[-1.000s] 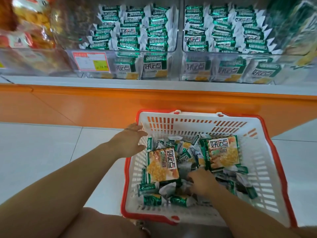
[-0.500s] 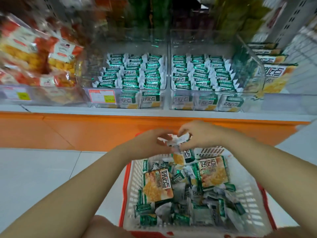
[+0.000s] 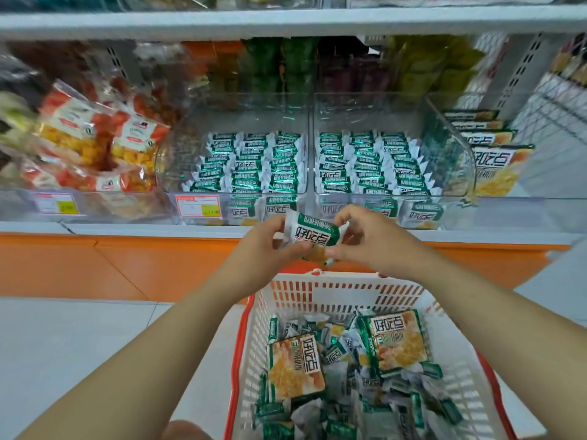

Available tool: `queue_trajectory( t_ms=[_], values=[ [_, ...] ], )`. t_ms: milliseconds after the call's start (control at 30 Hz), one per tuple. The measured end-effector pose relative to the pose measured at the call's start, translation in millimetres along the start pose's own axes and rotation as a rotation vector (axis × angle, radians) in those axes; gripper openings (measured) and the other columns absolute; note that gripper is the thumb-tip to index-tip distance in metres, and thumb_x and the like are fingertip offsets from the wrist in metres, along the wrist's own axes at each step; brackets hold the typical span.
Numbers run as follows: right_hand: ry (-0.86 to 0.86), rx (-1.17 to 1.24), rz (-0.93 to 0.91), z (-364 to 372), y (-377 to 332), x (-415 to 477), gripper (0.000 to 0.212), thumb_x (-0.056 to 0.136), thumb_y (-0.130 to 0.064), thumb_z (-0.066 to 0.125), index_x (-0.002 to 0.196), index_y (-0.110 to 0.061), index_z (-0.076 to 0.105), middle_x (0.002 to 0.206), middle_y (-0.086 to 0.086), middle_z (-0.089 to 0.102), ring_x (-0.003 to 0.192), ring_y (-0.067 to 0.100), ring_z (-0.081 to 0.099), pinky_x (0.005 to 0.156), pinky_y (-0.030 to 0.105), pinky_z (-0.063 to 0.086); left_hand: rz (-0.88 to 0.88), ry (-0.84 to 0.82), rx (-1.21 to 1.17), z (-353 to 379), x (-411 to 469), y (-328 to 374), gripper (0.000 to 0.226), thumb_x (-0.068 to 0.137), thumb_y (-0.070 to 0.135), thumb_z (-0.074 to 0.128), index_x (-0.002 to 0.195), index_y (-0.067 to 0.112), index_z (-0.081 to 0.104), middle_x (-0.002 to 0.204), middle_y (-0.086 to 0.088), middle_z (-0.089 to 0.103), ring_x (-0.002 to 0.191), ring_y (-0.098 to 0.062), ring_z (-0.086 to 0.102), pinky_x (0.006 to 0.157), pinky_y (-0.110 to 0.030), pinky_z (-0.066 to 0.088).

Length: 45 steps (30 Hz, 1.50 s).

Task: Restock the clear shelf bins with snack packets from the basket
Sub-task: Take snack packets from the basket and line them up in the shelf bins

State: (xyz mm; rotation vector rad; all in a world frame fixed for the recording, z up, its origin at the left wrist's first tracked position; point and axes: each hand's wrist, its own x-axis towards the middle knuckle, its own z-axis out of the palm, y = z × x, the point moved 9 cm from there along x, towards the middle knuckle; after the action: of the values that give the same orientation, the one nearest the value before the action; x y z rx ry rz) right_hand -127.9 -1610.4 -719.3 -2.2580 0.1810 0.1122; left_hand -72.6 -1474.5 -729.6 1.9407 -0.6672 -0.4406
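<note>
The step in hand looks like carrying stock from the basket (image 3: 343, 290) to the shelf. Above the basket's far rim, both hands grip one small green-and-white packet (image 3: 313, 233). The left hand (image 3: 263, 246) pinches one end and the right hand (image 3: 371, 239) the other. More packets lie loose inside the basket. Beyond the basket stand the clear bins (image 3: 451, 147), lined with rows of matching packets. Next, the packet probably needs lifting over a bin's front wall and slotting on edge into a row.
</note>
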Motion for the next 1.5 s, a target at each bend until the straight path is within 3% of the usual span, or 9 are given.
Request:
queue_trajectory(
  t_ms=[133, 267, 433, 600, 800, 933, 1033, 1233, 1500],
  values=[
    [0.108, -0.095, -0.120, -2.7, -16.0, 8.9, 0.032, 0.083, -0.030, 0.071, 0.107, -0.028, 0.051, 0.080, -0.011, 0.058, 0.064, 0.000, 0.055, 0.054, 0.014, 0.037, 0.137, 0.065, 0.328, -22.2, 7.7, 28.9, 0.048, 0.084, 0.031, 0.068, 0.129, 0.033, 0.050, 0.121, 0.015, 0.057, 0.109, 0.000, 0.052, 0.093, -0.021, 0.042],
    [0.250, -0.088, -0.232, -13.1, -36.0, 17.0, 0.047, 0.084, -0.027, 0.070, 0.126, -0.029, 0.049, 0.090, -0.017, 0.062, 0.078, 0.000, 0.060, 0.071, 0.017, 0.048, 0.224, -0.026, 0.630, -36.1, 24.9, 56.9, 0.034, 0.087, 0.027, 0.067, 0.120, 0.029, 0.062, 0.100, 0.014, 0.066, 0.074, 0.008, 0.058, 0.065, -0.005, 0.042],
    [0.461, -0.063, -0.198, -48.1, -21.6, 25.2, 0.051, 0.090, -0.025, 0.061, 0.137, -0.024, 0.041, 0.116, -0.006, 0.061, 0.107, 0.013, 0.055, 0.087, 0.022, 0.040, 0.129, 0.219, 0.558, -98.7, 64.0, 63.2, 0.037, 0.090, 0.027, 0.063, 0.127, 0.025, 0.058, 0.116, 0.007, 0.058, 0.063, 0.008, 0.055, 0.057, -0.008, 0.038],
    [0.449, -0.134, -0.092, -48.1, 12.2, 32.8, 0.054, 0.090, -0.024, 0.062, 0.139, -0.021, 0.040, 0.120, -0.004, 0.057, 0.116, 0.016, 0.049, 0.095, 0.028, 0.036, -0.004, 0.067, 0.617, -79.8, 105.5, 28.5, 0.039, 0.089, 0.025, 0.066, 0.127, 0.022, 0.058, 0.138, -0.002, 0.053, 0.102, -0.019, 0.061, 0.078, -0.018, 0.043],
    [0.481, -0.220, -0.107, -47.5, 16.8, 35.0, 0.055, 0.089, -0.026, 0.063, 0.138, -0.022, 0.041, 0.116, -0.008, 0.058, 0.113, 0.018, 0.049, 0.098, 0.034, 0.036, -0.201, -0.265, 0.651, -55.1, 118.8, 5.4, 0.047, 0.089, 0.029, 0.065, 0.133, 0.023, 0.051, 0.142, 0.001, 0.046, 0.128, -0.017, 0.044, 0.102, -0.026, 0.031],
    [0.493, -0.282, -0.118, -44.9, 15.7, 35.5, 0.056, 0.088, -0.028, 0.063, 0.139, -0.023, 0.040, 0.117, -0.007, 0.058, 0.113, 0.017, 0.048, 0.103, 0.036, 0.031, -0.270, -0.412, 0.708, -44.0, 123.0, -0.5, 0.019, 0.094, 0.042, 0.053, 0.105, 0.027, 0.058, 0.119, -0.007, 0.056, 0.110, -0.022, 0.054, 0.092, -0.031, 0.041],
    [0.495, -0.291, -0.115, -44.8, 15.3, 35.7, 0.055, 0.089, -0.028, 0.062, 0.138, -0.023, 0.041, 0.118, -0.007, 0.059, 0.114, 0.016, 0.048, 0.104, 0.035, 0.027, -0.263, -0.462, 0.777, -36.2, 125.2, -1.5, 0.029, 0.097, 0.046, 0.043, 0.078, 0.024, 0.045, 0.086, 0.000, 0.046, 0.075, -0.016, 0.042, 0.073, -0.032, 0.036],
    [0.489, -0.307, -0.104, -44.4, 15.7, 33.9, 0.054, 0.089, -0.030, 0.061, 0.139, -0.026, 0.040, 0.121, -0.007, 0.057, 0.117, 0.016, 0.043, 0.103, 0.032, 0.024, -0.243, -0.451, 0.711, -31.1, 125.4, -2.4, 0.031, 0.099, 0.036, 0.043, 0.076, 0.017, 0.034, 0.076, -0.002, 0.034, 0.070, -0.019, 0.028, 0.065, -0.032, 0.025],
    [0.479, -0.328, -0.095, -42.5, 15.9, 33.8, 0.055, 0.088, -0.034, 0.061, 0.138, -0.026, 0.040, 0.126, -0.009, 0.056, 0.122, 0.017, 0.043, 0.107, 0.035, 0.022, -0.110, -0.327, 0.640, -37.9, 119.0, -2.2, 0.021, 0.099, 0.033, 0.044, 0.085, 0.018, 0.047, 0.080, 0.002, 0.047, 0.072, -0.015, 0.041, 0.065, -0.027, 0.034]
  ],
)
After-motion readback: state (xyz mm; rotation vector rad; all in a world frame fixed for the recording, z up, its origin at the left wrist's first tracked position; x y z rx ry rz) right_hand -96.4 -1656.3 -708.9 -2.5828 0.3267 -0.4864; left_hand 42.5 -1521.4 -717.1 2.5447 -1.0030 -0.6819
